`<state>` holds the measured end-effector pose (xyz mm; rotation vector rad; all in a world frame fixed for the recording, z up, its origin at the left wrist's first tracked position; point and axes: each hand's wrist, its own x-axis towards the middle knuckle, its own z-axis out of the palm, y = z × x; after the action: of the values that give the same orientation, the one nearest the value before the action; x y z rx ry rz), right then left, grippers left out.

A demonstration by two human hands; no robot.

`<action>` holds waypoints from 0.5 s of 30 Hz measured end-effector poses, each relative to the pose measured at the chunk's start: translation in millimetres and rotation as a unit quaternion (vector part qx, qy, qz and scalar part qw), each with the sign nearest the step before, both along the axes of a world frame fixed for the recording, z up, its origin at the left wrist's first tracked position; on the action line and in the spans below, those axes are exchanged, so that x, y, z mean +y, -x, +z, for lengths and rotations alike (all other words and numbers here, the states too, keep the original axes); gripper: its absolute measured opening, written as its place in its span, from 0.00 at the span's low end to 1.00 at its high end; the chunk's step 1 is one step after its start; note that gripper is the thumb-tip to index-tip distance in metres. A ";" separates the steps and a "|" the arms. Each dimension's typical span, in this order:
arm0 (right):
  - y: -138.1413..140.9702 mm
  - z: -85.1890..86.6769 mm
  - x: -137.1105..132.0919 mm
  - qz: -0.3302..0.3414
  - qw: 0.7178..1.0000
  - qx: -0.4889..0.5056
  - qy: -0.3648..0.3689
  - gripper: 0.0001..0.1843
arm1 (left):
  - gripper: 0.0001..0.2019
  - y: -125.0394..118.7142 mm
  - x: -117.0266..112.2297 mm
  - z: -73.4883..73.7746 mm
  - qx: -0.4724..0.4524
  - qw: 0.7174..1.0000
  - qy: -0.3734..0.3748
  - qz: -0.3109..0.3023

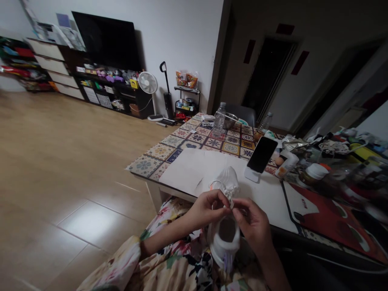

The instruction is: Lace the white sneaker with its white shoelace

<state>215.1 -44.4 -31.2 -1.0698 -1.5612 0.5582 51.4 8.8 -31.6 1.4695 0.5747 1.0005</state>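
Observation:
A white shoe [222, 246] rests across my lap and the table edge, its toe pointing away from me and its heel toward me. A purple tab shows at the heel. Over the shoe's opening, my left hand [214, 206] is closed in a pinch on the white shoelace [229, 199]. Facing it, my right hand [253, 222] also pinches the lace, fingertips almost touching the left ones. A lace loop arcs above the left hand. The exact lace ends are hidden by my fingers.
A white sheet [188, 167] covers the near part of the patterned table [160, 151]. A phone [262, 154] leans on a white stand, right of the shoe. A red-and-white mat [324, 214] and cluttered bottles lie further right. A clear plastic bottle [218, 121] stands behind.

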 end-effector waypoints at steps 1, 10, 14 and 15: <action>-1.9 2.6 -0.2 0.012 0.999 -0.048 -0.016 0.09 | 0.18 0.6 0.3 -0.1 0.000 1.000 0.005 0.002; -9.2 2.2 1.3 0.052 0.993 -0.099 -0.026 0.04 | 0.18 6.9 3.5 3.3 0.026 0.999 -0.023 0.018; -6.3 -0.8 3.6 0.022 0.990 -0.124 -0.058 0.02 | 0.20 5.7 3.6 3.0 0.023 1.000 0.005 0.015; -5.6 -0.9 4.0 -0.003 0.988 -0.133 -0.083 0.03 | 0.20 5.5 3.6 3.1 0.022 1.000 0.011 0.012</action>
<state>220.7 -40.4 -32.1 -1.0519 -1.8021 0.2823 46.0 12.4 -28.5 1.4708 0.6339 0.9806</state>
